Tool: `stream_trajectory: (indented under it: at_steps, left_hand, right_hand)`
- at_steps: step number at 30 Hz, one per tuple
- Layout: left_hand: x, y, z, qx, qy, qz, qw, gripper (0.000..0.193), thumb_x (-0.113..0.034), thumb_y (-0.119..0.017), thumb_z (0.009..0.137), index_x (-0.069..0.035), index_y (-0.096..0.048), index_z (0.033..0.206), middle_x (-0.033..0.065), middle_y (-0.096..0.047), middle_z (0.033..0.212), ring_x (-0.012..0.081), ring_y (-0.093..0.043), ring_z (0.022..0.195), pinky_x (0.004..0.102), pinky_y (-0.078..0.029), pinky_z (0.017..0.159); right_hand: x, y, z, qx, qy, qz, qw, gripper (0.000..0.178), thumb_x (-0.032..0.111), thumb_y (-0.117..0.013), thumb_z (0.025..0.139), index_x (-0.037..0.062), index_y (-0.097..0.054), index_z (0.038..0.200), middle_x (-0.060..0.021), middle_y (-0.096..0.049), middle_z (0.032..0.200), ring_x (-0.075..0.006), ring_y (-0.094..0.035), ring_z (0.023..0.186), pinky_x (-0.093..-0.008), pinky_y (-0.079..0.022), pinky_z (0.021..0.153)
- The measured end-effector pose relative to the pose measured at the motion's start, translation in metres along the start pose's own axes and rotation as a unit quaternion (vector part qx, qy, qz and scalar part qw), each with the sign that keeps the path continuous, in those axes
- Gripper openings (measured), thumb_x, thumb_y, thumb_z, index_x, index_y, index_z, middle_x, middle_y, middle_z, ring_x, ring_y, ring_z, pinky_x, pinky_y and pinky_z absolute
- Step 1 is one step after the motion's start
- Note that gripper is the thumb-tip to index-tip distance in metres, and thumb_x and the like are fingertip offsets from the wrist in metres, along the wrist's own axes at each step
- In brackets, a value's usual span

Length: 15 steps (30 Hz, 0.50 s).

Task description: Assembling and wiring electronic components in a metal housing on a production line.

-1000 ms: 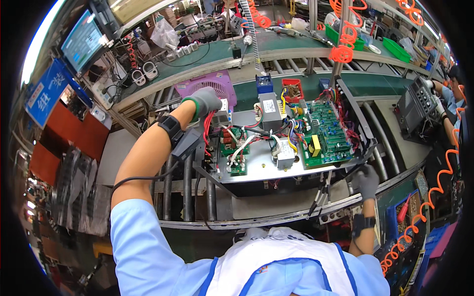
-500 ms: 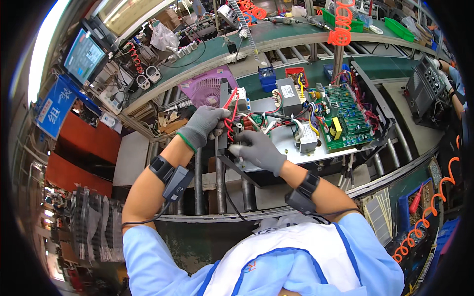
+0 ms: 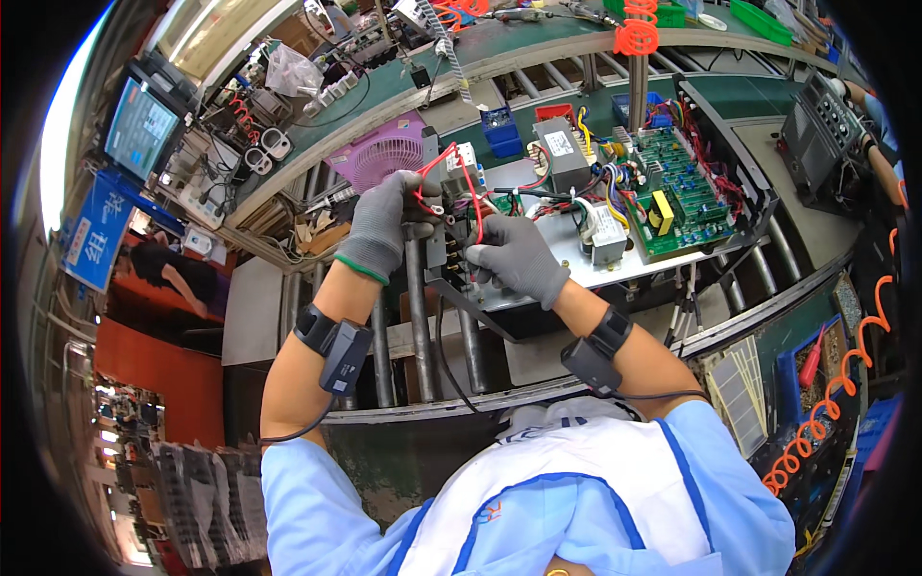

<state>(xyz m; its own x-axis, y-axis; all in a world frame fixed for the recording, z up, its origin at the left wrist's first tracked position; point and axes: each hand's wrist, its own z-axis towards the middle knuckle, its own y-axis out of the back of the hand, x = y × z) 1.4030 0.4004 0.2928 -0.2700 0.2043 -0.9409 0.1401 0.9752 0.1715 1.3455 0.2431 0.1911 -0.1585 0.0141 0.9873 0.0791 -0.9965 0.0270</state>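
Both my hands wear grey gloves and work at the left end of an opened electrical chassis (image 3: 538, 288). My left hand (image 3: 382, 230) pinches a red wire (image 3: 444, 156) beside the dark end panel (image 3: 436, 252). A ring terminal shows near its fingertips. On the inner side of that panel, my right hand (image 3: 521, 257) has its fingers closed at the lower end of a red wire run; its fingertips are partly hidden. Inside the chassis sit a grey boxed transformer (image 3: 569, 158), a smaller white-labelled component (image 3: 607, 235) and a green circuit board (image 3: 677, 206) with a yellow part.
The chassis rests on a roller conveyor (image 3: 420, 322). Behind it stand a purple fan (image 3: 384, 161), a blue bin (image 3: 501, 132) and a red bin (image 3: 554, 112). A coiled orange hose (image 3: 816, 432) hangs at right. Another person's hand (image 3: 858, 93) is by a dark unit at far right.
My right hand has risen from the panel's lower part to the red wire. My left hand has moved slightly up, drawing the wire into a wider loop. The whole view has shifted.
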Motion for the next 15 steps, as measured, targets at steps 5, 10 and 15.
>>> stream_trajectory:
  at_steps: [5, 10, 15]
  left_hand:
    - [0.002, -0.007, -0.001, 0.024, -0.004, -0.023, 0.999, 0.03, -0.031, -0.046, 0.082, -0.007, -0.064, 0.086, 0.0013, -0.062, 0.073, 0.011, -0.056, 0.063, 0.0226, -0.04, 0.049]
    - [0.008, -0.002, 0.012, 0.06, 0.014, -0.015, 0.998, 0.033, -0.029, -0.044, 0.082, -0.005, -0.065, 0.087, 0.0007, -0.061, 0.07, 0.009, -0.051, 0.059, 0.0227, -0.038, 0.049]
    - [0.002, -0.008, 0.012, 0.035, 0.014, -0.085, 0.996, 0.035, -0.028, -0.042, 0.083, -0.004, -0.066, 0.089, -0.0008, -0.059, 0.065, 0.0066, -0.046, 0.049, 0.0191, -0.036, 0.043]
  right_hand:
    - [-0.011, 0.002, 0.003, 0.032, 0.026, 0.042, 0.998, 0.014, 0.01, -0.065, 0.072, 0.0007, -0.062, 0.08, -0.0062, -0.059, 0.065, -0.0097, -0.056, 0.059, -0.0269, -0.046, 0.057]
    - [0.009, -0.005, -0.001, 0.024, 0.02, -0.027, 0.999, 0.015, 0.012, -0.065, 0.072, 0.0014, -0.063, 0.082, -0.0093, -0.061, 0.071, -0.0141, -0.059, 0.066, -0.029, -0.047, 0.063]
    - [0.001, -0.024, -0.003, -0.058, 0.181, -0.179, 0.965, 0.019, 0.012, -0.061, 0.074, -0.0001, -0.062, 0.088, -0.0149, -0.063, 0.079, -0.0237, -0.062, 0.074, -0.0317, -0.048, 0.069]
